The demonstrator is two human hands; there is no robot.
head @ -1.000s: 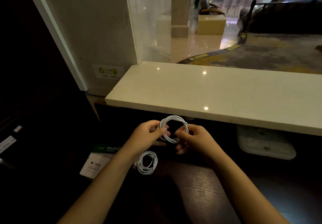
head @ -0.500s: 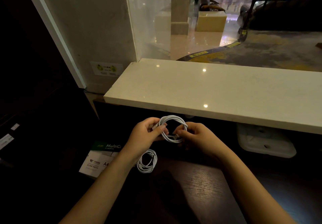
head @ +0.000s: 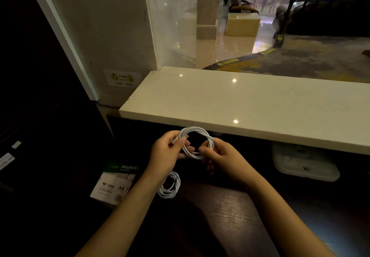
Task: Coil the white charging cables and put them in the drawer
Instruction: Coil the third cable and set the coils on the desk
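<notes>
White charging cable [head: 194, 128], wound into a ring of several loops, is held in the air just under the front edge of the pale counter [head: 240, 106], toward its left end. On my screen I see the left hand [head: 167, 152] pinching the left side of the ring between thumb and fingers, and the right hand [head: 222, 158] pinching its lower right part. A second coiled cable [head: 169, 194] lies on the dark wooden desk [head: 230, 216] under the left wrist, just beside a pack of A4 paper [head: 114, 184].
</notes>
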